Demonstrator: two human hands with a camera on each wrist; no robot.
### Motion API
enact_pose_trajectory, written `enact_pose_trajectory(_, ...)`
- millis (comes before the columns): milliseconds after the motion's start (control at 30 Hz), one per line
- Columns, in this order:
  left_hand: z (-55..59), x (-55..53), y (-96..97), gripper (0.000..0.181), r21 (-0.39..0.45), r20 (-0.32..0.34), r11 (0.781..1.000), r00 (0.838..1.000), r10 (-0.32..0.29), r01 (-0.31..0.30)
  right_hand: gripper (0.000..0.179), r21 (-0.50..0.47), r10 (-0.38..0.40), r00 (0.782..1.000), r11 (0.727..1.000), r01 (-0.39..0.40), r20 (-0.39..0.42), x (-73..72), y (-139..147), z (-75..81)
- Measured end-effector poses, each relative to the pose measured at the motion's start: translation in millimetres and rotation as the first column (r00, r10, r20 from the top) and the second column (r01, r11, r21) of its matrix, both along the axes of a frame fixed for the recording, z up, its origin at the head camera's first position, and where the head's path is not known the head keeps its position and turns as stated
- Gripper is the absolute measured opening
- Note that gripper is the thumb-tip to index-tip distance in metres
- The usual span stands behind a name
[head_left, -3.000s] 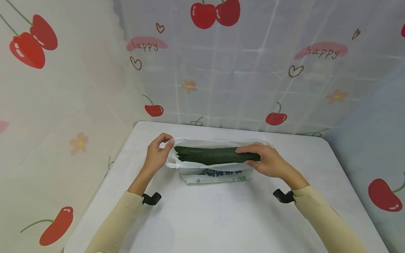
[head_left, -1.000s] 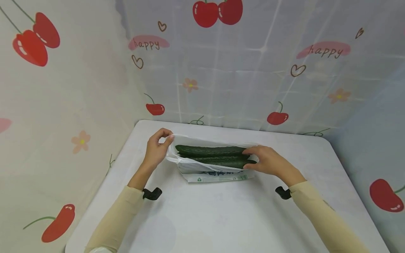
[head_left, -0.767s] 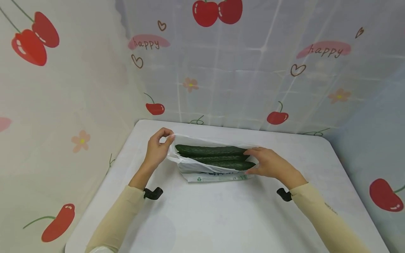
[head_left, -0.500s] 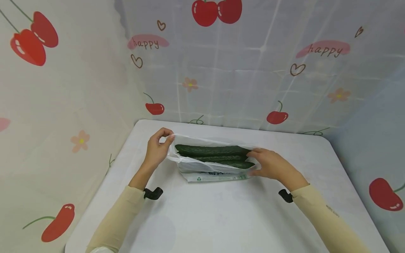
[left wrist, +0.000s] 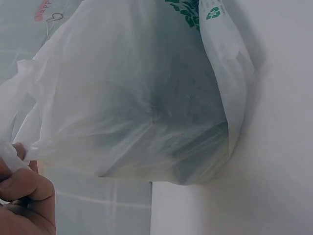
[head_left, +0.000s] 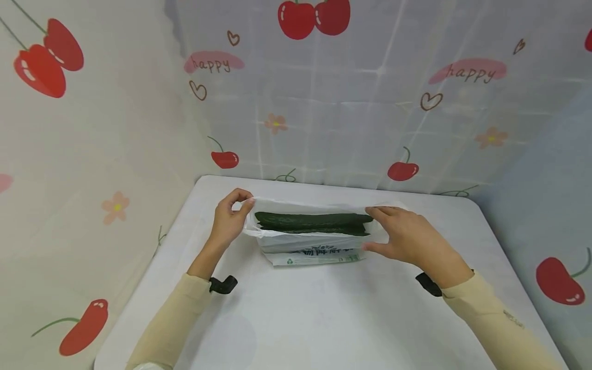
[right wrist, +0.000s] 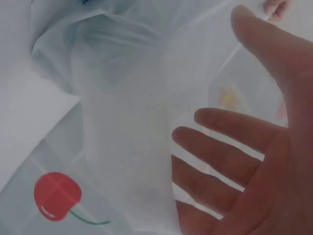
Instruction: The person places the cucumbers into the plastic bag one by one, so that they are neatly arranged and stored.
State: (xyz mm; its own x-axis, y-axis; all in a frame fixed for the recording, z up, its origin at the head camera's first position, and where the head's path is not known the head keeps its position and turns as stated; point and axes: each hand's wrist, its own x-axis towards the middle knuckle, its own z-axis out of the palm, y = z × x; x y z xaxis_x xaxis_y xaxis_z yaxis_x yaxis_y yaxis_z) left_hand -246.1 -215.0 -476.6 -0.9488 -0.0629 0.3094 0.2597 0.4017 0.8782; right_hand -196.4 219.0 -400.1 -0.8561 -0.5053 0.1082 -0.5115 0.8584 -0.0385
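My left hand point(head_left: 229, 221) pinches the left rim of a white plastic bag point(head_left: 296, 243) between thumb and fingers. The left wrist view also has those fingers point(left wrist: 32, 188) gripping the gathered film. Long dark green cucumbers point(head_left: 312, 221) lie lengthwise inside the open-mouthed bag. My right hand point(head_left: 413, 239) is at the bag's right end, thumb and fingers spread apart. In the right wrist view its fingers point(right wrist: 217, 152) extend loosely beside the translucent film, holding nothing. Green and dark printing shows on the bag's front, whose lower edge is on the table.
The white table point(head_left: 319, 313) has rounded far corners. A cherry-printed curtain point(head_left: 324, 103) hangs close behind its far edge and along both sides. Each wrist wears a black camera mount, such as the left mount point(head_left: 223, 284).
My right hand came off the cucumbers and drew back to the right, fingers spreading. The bag's front rim now covers more of the nearer cucumbers. My left hand keeps its pinch in place.
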Motion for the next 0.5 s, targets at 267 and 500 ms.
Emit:
enact_pose_trajectory(267,-10.6,9.6,0.5,0.010,-0.048,0.037,0.998,0.998,-0.041,0.043,0.069,-0.065,-0.006,0.995,0.998,0.013,0.102,-5.6,2.3,-14.4)
enact_pose_trajectory(500,-15.2,24.1,-0.3,0.018,-0.053,0.050,0.991,0.992,-0.117,0.119,0.062,-0.114,0.002,0.993,0.993,0.011,0.118,-3.7,5.5,-30.2)
